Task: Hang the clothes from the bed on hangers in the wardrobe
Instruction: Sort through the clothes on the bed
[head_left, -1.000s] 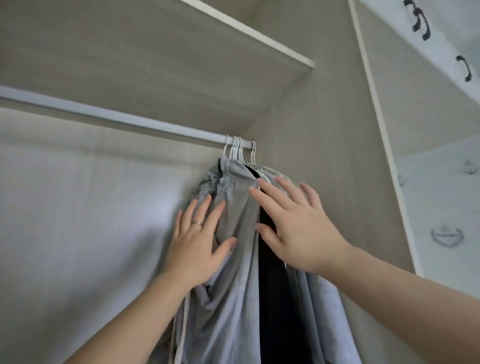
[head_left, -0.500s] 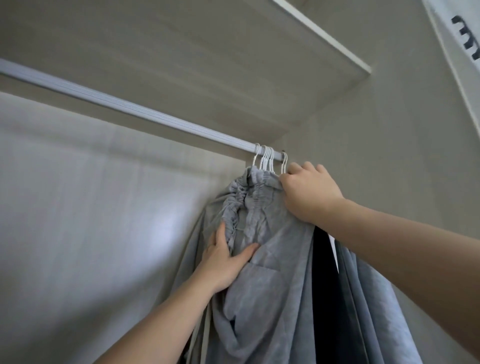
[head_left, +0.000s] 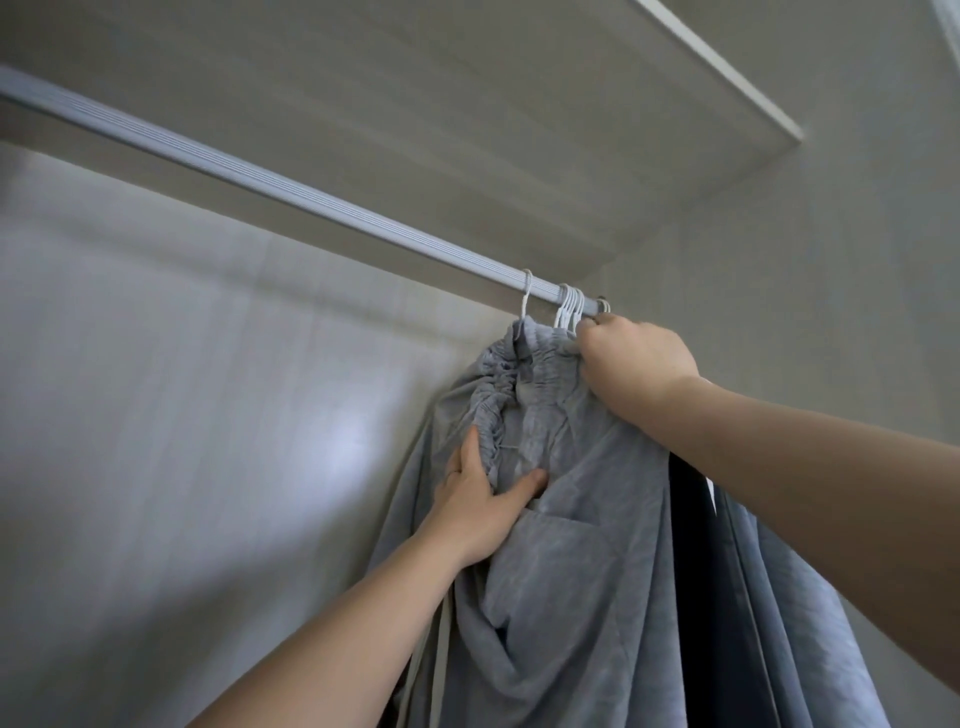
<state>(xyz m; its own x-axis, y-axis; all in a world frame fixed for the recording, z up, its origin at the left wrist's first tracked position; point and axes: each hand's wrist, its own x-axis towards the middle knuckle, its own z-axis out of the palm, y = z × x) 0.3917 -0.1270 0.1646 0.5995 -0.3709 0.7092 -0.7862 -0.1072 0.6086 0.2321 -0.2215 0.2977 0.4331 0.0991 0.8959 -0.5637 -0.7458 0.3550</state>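
Note:
Grey trousers (head_left: 571, 545) with a gathered elastic waistband hang from a white hanger hook (head_left: 525, 299) on the wardrobe rail (head_left: 291, 192). My left hand (head_left: 485, 491) grips the lower loop of the waistband, thumb on the cloth. At the top right of the waistband, just under a bunch of white hanger hooks (head_left: 571, 309), my right hand (head_left: 636, 358) is curled round the fabric. A dark garment (head_left: 691, 597) and more grey cloth (head_left: 779, 623) hang to the right, partly hidden by my right arm.
A wooden shelf (head_left: 467, 104) runs just above the rail. The wardrobe's side panel (head_left: 831, 312) stands close behind the hangers on the right. The pale back panel (head_left: 182, 415) fills the left, and the rail's left stretch carries no hangers.
The trousers' hook has slid left along the rail, away from the bunch of hooks. My right hand went from flat on the clothes to gripping the waistband top; my left grips lower.

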